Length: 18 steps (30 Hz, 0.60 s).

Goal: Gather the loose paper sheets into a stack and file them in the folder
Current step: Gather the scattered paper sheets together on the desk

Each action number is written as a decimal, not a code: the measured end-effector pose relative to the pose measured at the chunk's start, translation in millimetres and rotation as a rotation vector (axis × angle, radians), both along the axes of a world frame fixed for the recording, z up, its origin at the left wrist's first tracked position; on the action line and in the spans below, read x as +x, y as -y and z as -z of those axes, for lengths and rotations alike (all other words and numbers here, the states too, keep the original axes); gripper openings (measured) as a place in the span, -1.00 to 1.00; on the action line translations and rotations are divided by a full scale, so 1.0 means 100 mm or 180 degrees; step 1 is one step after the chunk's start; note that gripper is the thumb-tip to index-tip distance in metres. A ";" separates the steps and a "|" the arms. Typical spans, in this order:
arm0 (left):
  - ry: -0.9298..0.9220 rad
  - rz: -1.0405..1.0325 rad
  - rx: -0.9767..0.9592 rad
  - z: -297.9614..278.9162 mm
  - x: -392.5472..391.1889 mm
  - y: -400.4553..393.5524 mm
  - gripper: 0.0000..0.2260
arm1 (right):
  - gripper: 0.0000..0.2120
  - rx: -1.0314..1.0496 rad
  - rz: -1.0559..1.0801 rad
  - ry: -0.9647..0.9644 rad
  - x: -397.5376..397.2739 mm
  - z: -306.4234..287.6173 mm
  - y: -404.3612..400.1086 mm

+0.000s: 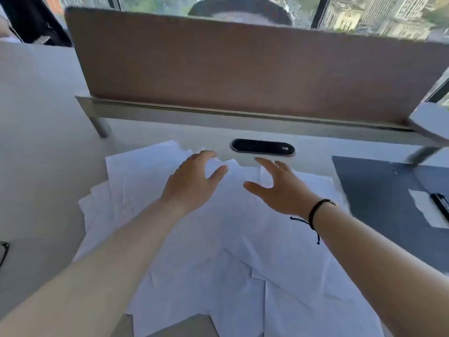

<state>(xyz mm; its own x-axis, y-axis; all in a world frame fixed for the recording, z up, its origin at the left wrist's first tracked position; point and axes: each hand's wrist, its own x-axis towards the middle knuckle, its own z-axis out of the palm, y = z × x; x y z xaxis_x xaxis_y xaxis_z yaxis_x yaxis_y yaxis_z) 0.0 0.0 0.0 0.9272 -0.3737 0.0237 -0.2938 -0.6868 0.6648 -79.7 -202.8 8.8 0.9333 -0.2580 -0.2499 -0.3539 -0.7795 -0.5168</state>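
White paper sheets (218, 251) lie scattered mid-table; left hand (192, 181) and right hand (279, 188), spread and gripping nothing, flank their far edge, likely to rake them together; folder (379, 203) waits at the right edge.

We have one view only, head-worn, wide-angle: we look forward and down along both forearms at the surface (43, 132), close in, facing a brown divider panel (243, 69) with windows (364, 13) behind.

No text, label, brand, number or sign is readable: the paper sheets (218, 251) look blank and the folder (379, 203) unmarked.
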 end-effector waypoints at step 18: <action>0.0624 0.0115 0.1599 1.10 -1.04 -0.38 -0.26 | -0.16 -0.1579 -0.0118 0.0268 -1.09 1.14 -0.37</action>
